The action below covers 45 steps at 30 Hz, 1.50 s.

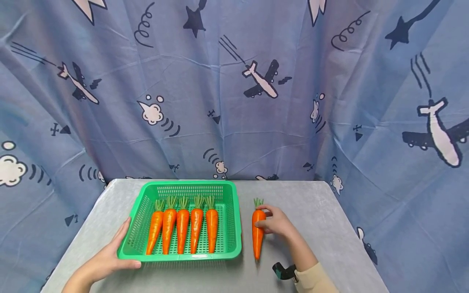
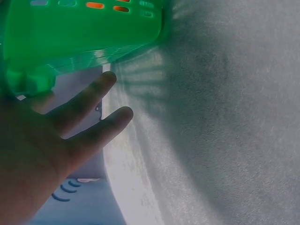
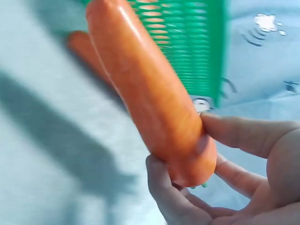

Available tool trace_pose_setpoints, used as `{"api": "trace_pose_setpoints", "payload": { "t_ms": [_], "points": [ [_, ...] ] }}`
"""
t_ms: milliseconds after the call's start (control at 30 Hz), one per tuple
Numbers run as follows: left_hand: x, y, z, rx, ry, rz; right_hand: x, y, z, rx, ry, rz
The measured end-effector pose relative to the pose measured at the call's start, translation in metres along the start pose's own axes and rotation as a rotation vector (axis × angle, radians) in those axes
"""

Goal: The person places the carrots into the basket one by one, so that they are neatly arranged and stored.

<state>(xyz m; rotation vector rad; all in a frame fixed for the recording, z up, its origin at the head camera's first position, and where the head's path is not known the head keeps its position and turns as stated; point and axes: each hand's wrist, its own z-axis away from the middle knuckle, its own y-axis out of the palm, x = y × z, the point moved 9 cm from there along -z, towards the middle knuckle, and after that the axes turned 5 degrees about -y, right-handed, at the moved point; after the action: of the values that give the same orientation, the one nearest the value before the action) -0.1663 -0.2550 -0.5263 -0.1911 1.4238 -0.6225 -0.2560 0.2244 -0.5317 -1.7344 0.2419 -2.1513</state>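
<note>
In the head view a green plastic basket (image 1: pixel 179 257) holds several orange carrots (image 1: pixel 182 232) side by side, green tops toward the back. My left hand (image 1: pixel 104 260) is at the basket's near-left corner, thumb along the front and fingers beside the left wall. The left wrist view shows those fingers (image 2: pixel 89 104) straight and spread. To the right of the basket, my right hand (image 1: pixel 276 221) pinches another carrot (image 3: pixel 150 93) near its thick top end, thumb and fingers on opposite sides. Its tip points toward the near edge.
Behind the held carrot, part of another orange, carrot-like thing (image 3: pixel 86 51) shows near the basket in the right wrist view. A grey-white table (image 1: pixel 311 211) lies beneath everything. A blue patterned curtain (image 1: pixel 220 101) hangs behind and at both sides.
</note>
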Motion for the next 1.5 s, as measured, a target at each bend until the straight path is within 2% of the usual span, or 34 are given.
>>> {"api": "trace_pose_setpoints", "payload": {
  "t_ms": [100, 200, 400, 600, 833, 1200, 1367, 1500],
  "points": [
    [0.0, 0.0, 0.0, -0.002, 0.0, 0.0, 0.021, -0.006, -0.003, -0.002, -0.039, -0.074],
    [-0.001, -0.001, 0.0, -0.003, 0.005, 0.003, 0.044, -0.004, -0.005, 0.027, -0.086, -0.133],
    [0.001, -0.001, -0.001, 0.005, -0.02, -0.004, 0.085, 0.023, -0.008, 0.121, -0.155, -0.164],
    [0.004, 0.0, -0.002, 0.014, -0.034, 0.0, 0.099, 0.05, -0.013, 0.164, -0.176, -0.115],
    [0.001, 0.001, 0.0, 0.0, -0.005, -0.002, 0.094, 0.059, -0.015, 0.176, -0.141, -0.089],
    [-0.001, 0.0, -0.001, -0.002, 0.022, 0.003, 0.077, 0.04, -0.017, 0.089, -0.128, -0.067],
    [0.0, 0.0, 0.0, -0.003, 0.009, 0.019, 0.045, 0.027, -0.029, 0.012, -0.113, 0.001],
    [0.001, 0.0, 0.0, 0.003, -0.007, 0.027, 0.01, 0.031, -0.037, 0.014, -0.055, 0.025]
  ]
}}
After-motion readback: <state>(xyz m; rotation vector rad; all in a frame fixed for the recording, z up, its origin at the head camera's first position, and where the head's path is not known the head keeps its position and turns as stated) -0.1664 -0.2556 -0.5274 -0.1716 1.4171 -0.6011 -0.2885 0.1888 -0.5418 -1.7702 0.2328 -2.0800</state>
